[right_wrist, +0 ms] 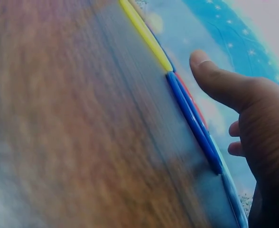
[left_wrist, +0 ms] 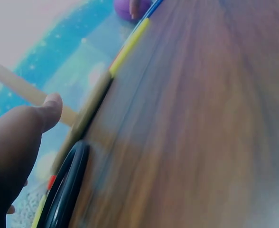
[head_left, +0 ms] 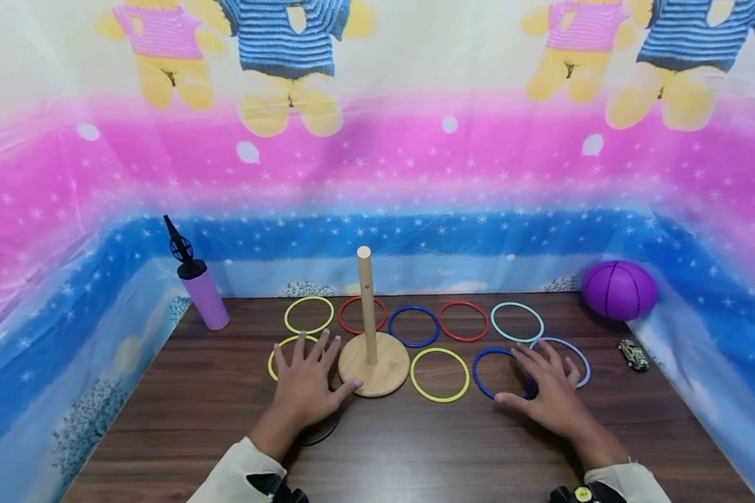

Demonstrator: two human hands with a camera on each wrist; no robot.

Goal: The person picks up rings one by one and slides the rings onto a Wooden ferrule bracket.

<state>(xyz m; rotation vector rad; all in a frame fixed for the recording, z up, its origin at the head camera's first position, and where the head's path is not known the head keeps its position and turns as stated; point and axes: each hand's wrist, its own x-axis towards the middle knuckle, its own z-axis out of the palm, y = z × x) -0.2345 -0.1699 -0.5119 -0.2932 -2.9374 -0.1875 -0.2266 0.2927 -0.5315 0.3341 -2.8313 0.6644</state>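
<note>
A wooden peg stand (head_left: 372, 356) rises from a round base in the middle of the dark wooden table (head_left: 226, 419). Coloured plastic rings lie flat around it. My left hand (head_left: 305, 381) lies flat, fingers spread, over a yellow ring (head_left: 275, 353) and a black ring (head_left: 319, 436), its thumb beside the wooden base. My right hand (head_left: 547, 391) rests flat with spread fingers across a blue ring (head_left: 487, 370) and a pale lilac ring (head_left: 575, 353). In the left wrist view the thumb (left_wrist: 47, 111) and the black ring (left_wrist: 68, 185) show; in the right wrist view the blue ring (right_wrist: 191, 121) runs beside my thumb (right_wrist: 220, 80).
Further rings lie behind: yellow (head_left: 309, 315), red (head_left: 352, 316), blue (head_left: 414, 326), red (head_left: 463, 321), pale teal (head_left: 517, 322), and a yellow one (head_left: 440, 374) in front. A purple pump bottle (head_left: 201, 290) stands back left, a purple ball (head_left: 619, 289) and toy car (head_left: 633, 354) back right. Printed plastic sheeting walls the table.
</note>
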